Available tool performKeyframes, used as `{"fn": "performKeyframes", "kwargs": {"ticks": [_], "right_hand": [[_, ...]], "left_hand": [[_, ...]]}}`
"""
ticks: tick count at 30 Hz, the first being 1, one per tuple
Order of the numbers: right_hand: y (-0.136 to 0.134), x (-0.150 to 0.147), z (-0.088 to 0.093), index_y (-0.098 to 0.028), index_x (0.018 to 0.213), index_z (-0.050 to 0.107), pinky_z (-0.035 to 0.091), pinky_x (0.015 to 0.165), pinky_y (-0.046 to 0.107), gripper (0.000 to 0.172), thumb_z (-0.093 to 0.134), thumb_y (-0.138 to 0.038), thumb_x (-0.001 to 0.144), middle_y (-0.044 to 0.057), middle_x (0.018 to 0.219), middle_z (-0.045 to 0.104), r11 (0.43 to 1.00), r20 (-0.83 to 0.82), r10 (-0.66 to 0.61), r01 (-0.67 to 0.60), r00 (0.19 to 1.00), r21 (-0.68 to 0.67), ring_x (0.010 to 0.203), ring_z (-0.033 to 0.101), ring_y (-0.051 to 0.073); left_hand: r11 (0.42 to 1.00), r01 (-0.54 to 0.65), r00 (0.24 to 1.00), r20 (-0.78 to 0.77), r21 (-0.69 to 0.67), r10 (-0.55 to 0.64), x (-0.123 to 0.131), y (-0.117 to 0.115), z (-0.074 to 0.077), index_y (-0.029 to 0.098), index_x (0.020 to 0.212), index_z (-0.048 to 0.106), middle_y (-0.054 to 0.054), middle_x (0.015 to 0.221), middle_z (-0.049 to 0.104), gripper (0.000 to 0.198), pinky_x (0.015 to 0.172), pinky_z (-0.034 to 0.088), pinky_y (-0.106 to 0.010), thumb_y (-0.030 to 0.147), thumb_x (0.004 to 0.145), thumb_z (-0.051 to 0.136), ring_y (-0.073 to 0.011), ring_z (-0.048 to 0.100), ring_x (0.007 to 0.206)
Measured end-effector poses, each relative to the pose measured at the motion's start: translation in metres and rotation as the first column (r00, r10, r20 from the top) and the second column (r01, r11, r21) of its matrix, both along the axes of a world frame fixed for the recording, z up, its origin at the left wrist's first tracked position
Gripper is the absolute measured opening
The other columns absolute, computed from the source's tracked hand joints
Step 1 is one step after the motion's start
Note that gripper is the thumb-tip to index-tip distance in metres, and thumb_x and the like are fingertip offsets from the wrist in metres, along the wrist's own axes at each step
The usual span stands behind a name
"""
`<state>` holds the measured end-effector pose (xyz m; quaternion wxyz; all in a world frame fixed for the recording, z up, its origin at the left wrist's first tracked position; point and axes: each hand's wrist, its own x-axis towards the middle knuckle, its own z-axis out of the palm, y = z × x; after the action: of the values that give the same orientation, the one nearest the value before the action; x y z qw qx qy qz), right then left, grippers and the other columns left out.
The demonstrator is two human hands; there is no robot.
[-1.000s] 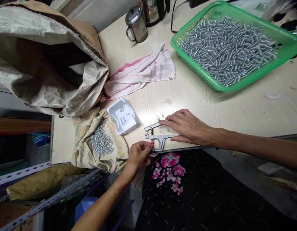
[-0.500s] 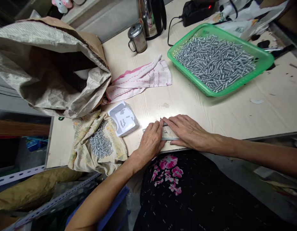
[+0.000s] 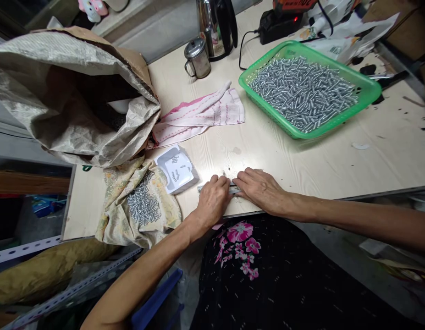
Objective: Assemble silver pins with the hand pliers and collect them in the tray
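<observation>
At the table's front edge, my left hand (image 3: 214,200) is closed with its fingers curled over a narrow grey metal strip (image 3: 235,189). One end of the strip sticks out to the left of that hand. My right hand (image 3: 262,190) pinches the strip from the other side, its fingertips close to those of my left. Most of the strip is hidden under both hands. Left of them stands a white plastic box (image 3: 184,179) with several small silvery pieces in it. Beside the box, a pile of small metal pieces (image 3: 143,204) lies on a patterned yellow cloth (image 3: 119,224).
A green basket (image 3: 301,134) full of short silvery rod-like pieces stands at the right. Behind the hands lies a pink and white towel (image 3: 205,112). A large open sack (image 3: 105,137), a metal mug (image 3: 197,59), a kettle (image 3: 215,32) and a black charger (image 3: 277,28) stand farther back.
Two strip edges with a gap showed between my hands before; now they appear brought together. My right hand has curled its fingers in and shifted slightly left and down.
</observation>
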<state>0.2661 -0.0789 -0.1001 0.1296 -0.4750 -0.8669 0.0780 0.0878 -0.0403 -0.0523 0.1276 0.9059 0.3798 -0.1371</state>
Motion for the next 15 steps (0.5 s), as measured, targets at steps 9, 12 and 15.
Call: {"fn": "performKeyframes", "kwargs": {"ticks": [9, 12, 15], "right_hand": [[0.008, -0.001, -0.003, -0.016, 0.082, 0.061, 0.035, 0.062, 0.03, 0.024, 0.046, -0.02, 0.1, 0.007, 0.081, 0.061, 0.997, -0.02, 0.076, -0.076, 0.997, 0.003, 0.077, 0.053, 0.019], [0.01, 0.001, -0.001, -0.016, 0.082, 0.062, 0.033, 0.059, 0.03, 0.023, 0.051, -0.026, 0.1, 0.006, 0.081, 0.062, 0.997, -0.009, 0.073, -0.074, 0.997, -0.024, 0.076, 0.054, 0.018], [0.012, 0.001, -0.003, -0.016, 0.083, 0.063, 0.032, 0.058, 0.029, 0.025, 0.053, -0.031, 0.1, 0.005, 0.082, 0.063, 0.996, -0.004, 0.069, -0.069, 0.998, -0.055, 0.077, 0.055, 0.018]], "left_hand": [[0.999, -0.042, 0.999, 0.012, -0.028, 0.043, -0.002, 0.002, -0.003, 0.015, 0.099, 0.065, -0.007, 0.099, 0.062, 0.015, 0.076, 0.049, -0.032, 0.028, 0.097, 0.057, -0.0235, 0.054, 0.1], [0.998, -0.046, 0.999, -0.002, -0.033, 0.046, -0.002, 0.002, -0.002, 0.015, 0.099, 0.065, -0.008, 0.1, 0.063, 0.015, 0.076, 0.048, -0.032, 0.028, 0.097, 0.057, -0.0236, 0.055, 0.1], [0.998, -0.053, 0.999, -0.008, -0.035, 0.053, -0.002, 0.001, -0.002, 0.015, 0.098, 0.065, -0.008, 0.1, 0.063, 0.015, 0.077, 0.048, -0.032, 0.027, 0.097, 0.056, -0.0234, 0.055, 0.1]]}}
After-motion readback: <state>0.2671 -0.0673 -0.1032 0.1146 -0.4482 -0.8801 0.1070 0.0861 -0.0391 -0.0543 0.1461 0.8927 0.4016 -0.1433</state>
